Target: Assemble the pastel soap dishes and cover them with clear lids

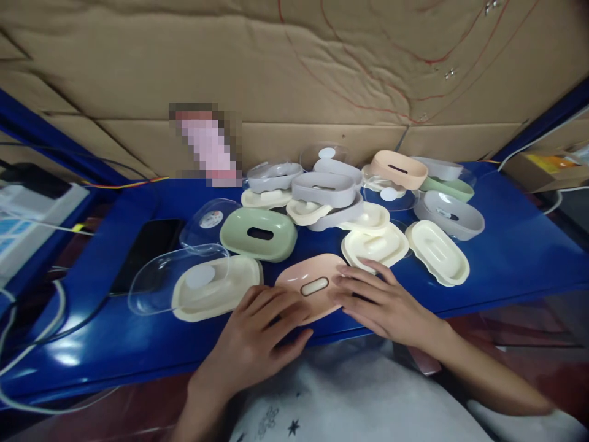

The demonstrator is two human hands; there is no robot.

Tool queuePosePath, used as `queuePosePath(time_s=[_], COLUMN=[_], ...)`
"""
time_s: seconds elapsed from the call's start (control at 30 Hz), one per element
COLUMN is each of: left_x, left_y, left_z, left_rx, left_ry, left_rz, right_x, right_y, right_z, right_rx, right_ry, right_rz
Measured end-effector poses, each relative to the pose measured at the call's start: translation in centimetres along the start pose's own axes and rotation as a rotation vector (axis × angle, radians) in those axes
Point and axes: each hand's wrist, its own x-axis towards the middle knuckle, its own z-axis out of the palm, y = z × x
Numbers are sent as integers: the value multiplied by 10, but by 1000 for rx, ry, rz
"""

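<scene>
Two hands are at work over a blue table (pixel 519 245), and one front peach dish (pixel 324 270) lies between them, near the table's front edge, in the middle. The left hand (pixel 264 334) has bent fingers, with the tips over the near left side of the dish and the thumb held apart. The right hand (pixel 384 301) has its fingers spread out, with some tips on the right end of the dish. Neither hand is closed around it, and I cannot tell how hard they press. The dish has one long slot, and a cream bar (pixel 315 286) shows in it.

There are two peach dishes in all: this one, and a back peach dish (pixel 409 174) on the pile. There are two green ones too: a near green dish (pixel 281 236) and a far green dish (pixel 453 189), partly hidden. I count about six gray dishes (pixel 324 195) and about seven cream trays (pixel 251 276), but some are covered, so I cannot be sure. At least four clear lids (pixel 154 285) show, with four round stickers (pixel 200 277). One black phone (pixel 150 252) lies on the left.
</scene>
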Motion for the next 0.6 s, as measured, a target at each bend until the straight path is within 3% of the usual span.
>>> queuePosePath(time_s=[0.07, 0.2, 0.27, 0.37, 0.47, 0.6], left_x=[-12, -47, -62, -73, -69, -49], left_y=[-1, -14, -27, -45, -44, -5], left_z=[-13, -45, -58, -71, -74, -47], left_rx=[91, 385, 463, 471, 428, 150], left_ry=[108, 299, 292, 175, 203, 607], left_rz=[-56, -327, -406, -413, -432, -551], right_x=[0, -1, -1, -1, -3, -7], right_y=[0, 0, 0, 1, 2, -3], right_z=[-1, 0, 0, 2, 4, 5], right_rx=[-2, -9, -6, 4, 7, 8], right_ry=[3, -5, -3, -6, -6, 178], right_rz=[-3, -21, -19, -1, 6, 2])
